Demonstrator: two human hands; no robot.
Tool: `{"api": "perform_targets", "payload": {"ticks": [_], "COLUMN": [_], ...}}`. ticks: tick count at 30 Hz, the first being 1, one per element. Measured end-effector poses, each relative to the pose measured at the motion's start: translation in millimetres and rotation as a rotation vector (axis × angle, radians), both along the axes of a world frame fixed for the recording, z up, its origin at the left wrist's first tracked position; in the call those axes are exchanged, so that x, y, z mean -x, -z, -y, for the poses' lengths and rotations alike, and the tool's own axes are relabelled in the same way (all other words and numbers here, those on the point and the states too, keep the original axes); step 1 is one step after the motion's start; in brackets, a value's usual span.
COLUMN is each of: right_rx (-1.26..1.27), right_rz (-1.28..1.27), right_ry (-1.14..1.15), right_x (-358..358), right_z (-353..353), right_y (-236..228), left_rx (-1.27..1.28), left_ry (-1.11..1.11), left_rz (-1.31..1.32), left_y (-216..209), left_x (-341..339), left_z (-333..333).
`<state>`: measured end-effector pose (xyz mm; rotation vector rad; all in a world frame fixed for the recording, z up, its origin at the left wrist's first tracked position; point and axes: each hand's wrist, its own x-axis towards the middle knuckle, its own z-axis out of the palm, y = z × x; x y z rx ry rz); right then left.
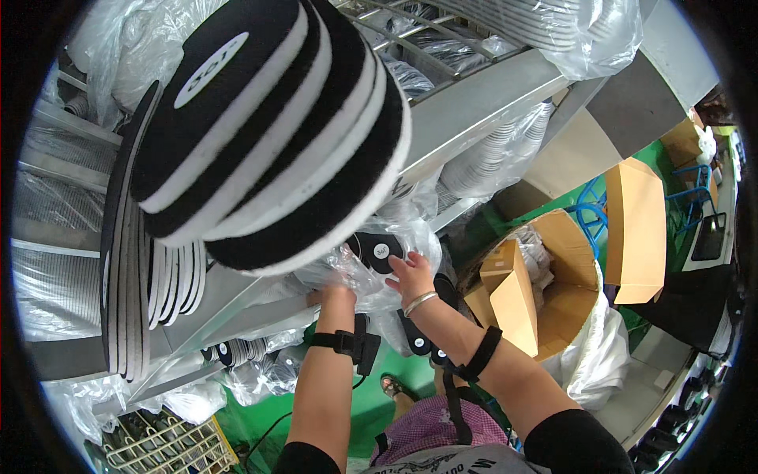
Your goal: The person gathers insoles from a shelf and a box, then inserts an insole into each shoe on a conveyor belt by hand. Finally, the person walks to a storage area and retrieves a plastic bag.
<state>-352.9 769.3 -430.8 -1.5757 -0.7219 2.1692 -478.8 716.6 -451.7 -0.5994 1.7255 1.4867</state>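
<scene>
Head view: our right hand point(415, 278) has fingers spread at the pad point(381, 251), which lies between our hands amid plastic point(421, 236); our left hand point(337, 284) blurs, its fingers unclear. Slick plastic could make the pad slip.

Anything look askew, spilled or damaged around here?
The large stack of black-and-white pads, upper left, looks askew: its layers fan out unevenly instead of lining up. Crumpled clear plastic partly hides the left hand, so I can't judge damage there.
</scene>
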Motion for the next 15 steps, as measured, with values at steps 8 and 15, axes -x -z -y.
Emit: {"api": "perform_targets", "payload": {"ticks": [8,15], "right_rx": [-0.414,-0.426], "right_rz": [0.345,0.224], "right_ry": [-0.068,-0.230], "right_x": [32.0,30.4], "right_z": [-7.1,-31.0], "right_y": [35.4,0.0], "left_rx": [-0.005,-0.181], "left_ry": [0.032,-0.167], "left_rz": [-0.115,-0.067], "left_y": [2.0,-19.4], "left_x": [6.8,19.8], "left_z": [-12.9,7.0]}}
